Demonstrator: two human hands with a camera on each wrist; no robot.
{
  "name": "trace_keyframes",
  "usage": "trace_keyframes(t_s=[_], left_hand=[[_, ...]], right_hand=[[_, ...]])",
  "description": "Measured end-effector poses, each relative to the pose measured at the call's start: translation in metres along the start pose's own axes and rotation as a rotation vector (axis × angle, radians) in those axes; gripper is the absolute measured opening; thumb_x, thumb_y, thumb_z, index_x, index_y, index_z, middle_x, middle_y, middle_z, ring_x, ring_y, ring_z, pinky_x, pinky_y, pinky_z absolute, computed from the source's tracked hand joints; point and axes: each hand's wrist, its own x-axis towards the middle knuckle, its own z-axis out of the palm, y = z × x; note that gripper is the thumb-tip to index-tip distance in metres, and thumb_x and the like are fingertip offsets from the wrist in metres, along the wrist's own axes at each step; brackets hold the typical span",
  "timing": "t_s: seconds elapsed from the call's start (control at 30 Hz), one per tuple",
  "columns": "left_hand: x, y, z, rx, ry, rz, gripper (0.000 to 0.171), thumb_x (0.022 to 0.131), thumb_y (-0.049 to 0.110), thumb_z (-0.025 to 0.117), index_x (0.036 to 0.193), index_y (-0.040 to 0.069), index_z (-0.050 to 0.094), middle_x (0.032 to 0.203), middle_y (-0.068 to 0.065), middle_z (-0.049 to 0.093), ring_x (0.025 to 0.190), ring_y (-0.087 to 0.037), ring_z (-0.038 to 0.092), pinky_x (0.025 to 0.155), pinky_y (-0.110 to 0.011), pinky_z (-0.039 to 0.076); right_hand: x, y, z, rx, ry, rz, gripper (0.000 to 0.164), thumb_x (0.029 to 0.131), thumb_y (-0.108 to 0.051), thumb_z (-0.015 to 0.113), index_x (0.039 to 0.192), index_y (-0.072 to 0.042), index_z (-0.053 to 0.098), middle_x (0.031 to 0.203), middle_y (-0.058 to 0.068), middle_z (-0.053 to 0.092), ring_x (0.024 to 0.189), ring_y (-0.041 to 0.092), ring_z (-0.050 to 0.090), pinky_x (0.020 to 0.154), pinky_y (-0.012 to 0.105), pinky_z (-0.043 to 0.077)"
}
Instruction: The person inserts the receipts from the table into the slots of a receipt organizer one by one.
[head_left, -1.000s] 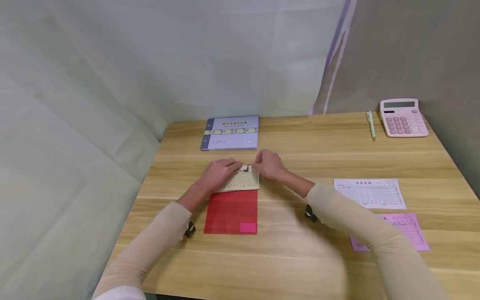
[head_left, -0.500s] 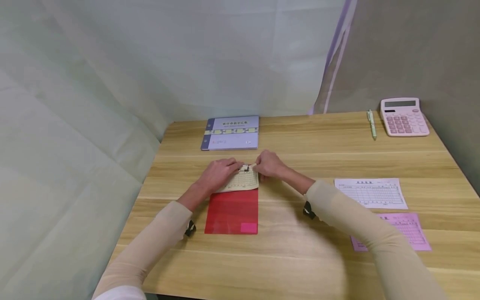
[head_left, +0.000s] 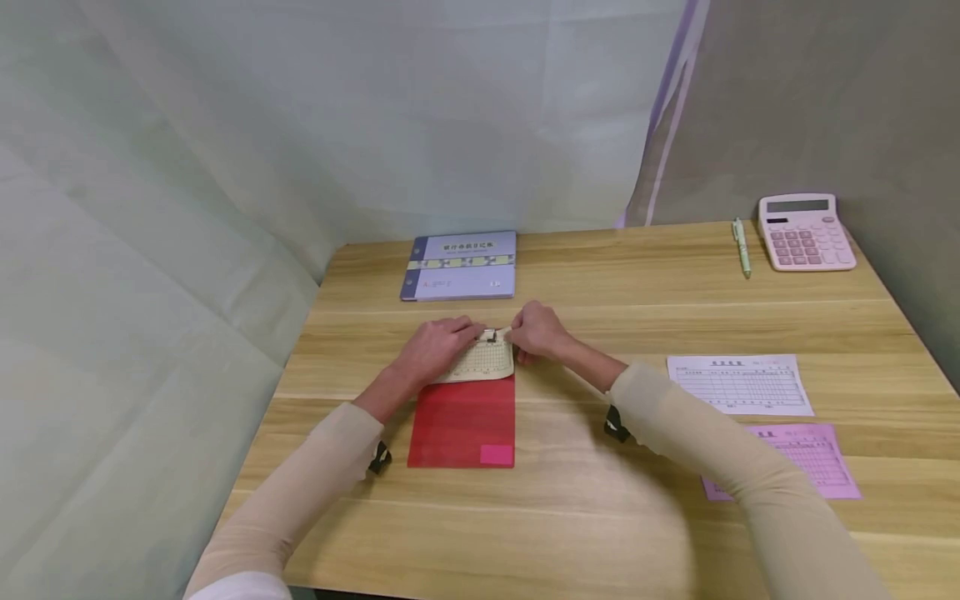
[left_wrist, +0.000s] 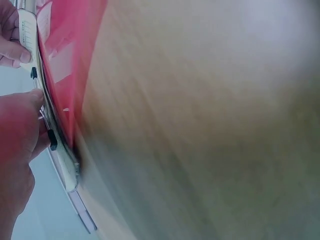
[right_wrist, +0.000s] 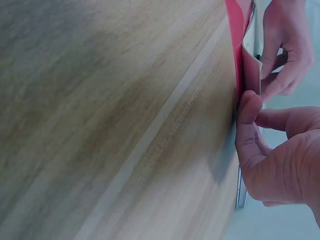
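Note:
In the head view, a cream printed form point(head_left: 480, 360) lies over the upper part of a red translucent folder point(head_left: 461, 425). A metal prong fastener point(head_left: 491, 336) with black sliders point(left_wrist: 52, 140) runs across the form's top edge. My left hand point(head_left: 438, 346) covers the form's left side, its thumb and fingers pinching the fastener. At the top right corner, my right hand point(head_left: 542, 329) pinches the form's edge between thumb and fingers. In the right wrist view, the form's edge point(right_wrist: 252, 70) curls up from the folder. The left fingertips are partly hidden.
A blue-and-white ledger book point(head_left: 461, 267) lies behind the hands. On the right are a white form point(head_left: 738, 385) and a pink form point(head_left: 813, 462), the latter partly under my sleeve. A green pen point(head_left: 742, 248) and pink calculator point(head_left: 807, 233) sit at the back right.
The right edge of the cream form has lifted and curled slightly left in my right hand. My left hand has stayed in place.

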Motion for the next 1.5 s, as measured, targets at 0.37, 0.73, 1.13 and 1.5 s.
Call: trace_keyframes(t_s=[0.37,0.73,1.13,1.5], left_hand=[[0.002,0.001,-0.002,-0.051,0.002,-0.033,0.033,0.107,0.017,0.066,0.139,0.012,0.071,0.117,-0.008,0.074,0.100,-0.024,0.075,0.082,-0.038,0.064],[0.001,0.000,-0.003,-0.078,-0.010,-0.052,0.033,0.105,0.017,0.070,0.138,0.013,0.073,0.115,-0.005,0.075,0.101,-0.021,0.074,0.088,-0.038,0.063],[0.000,-0.003,-0.001,-0.234,-0.027,-0.135,0.035,0.105,0.023,0.071,0.139,0.018,0.072,0.120,-0.002,0.073,0.109,-0.020,0.069,0.099,-0.042,0.058],[0.004,-0.012,-0.003,-0.551,-0.111,-0.309,0.045,0.103,0.027,0.074,0.146,0.017,0.064,0.141,0.000,0.066,0.131,-0.023,0.060,0.111,-0.047,0.051]], right_hand=[[-0.006,0.006,-0.023,0.081,-0.013,-0.062,0.018,0.101,-0.009,0.070,0.110,0.006,0.071,0.090,0.019,0.076,0.074,0.029,0.075,0.070,0.035,0.064],[-0.039,0.042,-0.121,0.173,0.034,-0.225,0.052,0.104,-0.018,0.071,0.149,0.003,0.056,0.147,0.021,0.061,0.134,0.038,0.059,0.113,0.052,0.048],[-0.122,0.121,-0.208,-0.020,0.097,-0.189,0.068,0.103,-0.024,0.074,0.160,-0.004,0.043,0.161,0.020,0.047,0.146,0.041,0.044,0.118,0.061,0.036],[-0.188,0.197,-0.246,-0.230,0.200,-0.093,0.062,0.099,-0.025,0.078,0.150,0.002,0.056,0.149,0.029,0.056,0.128,0.039,0.057,0.083,0.010,0.042]])
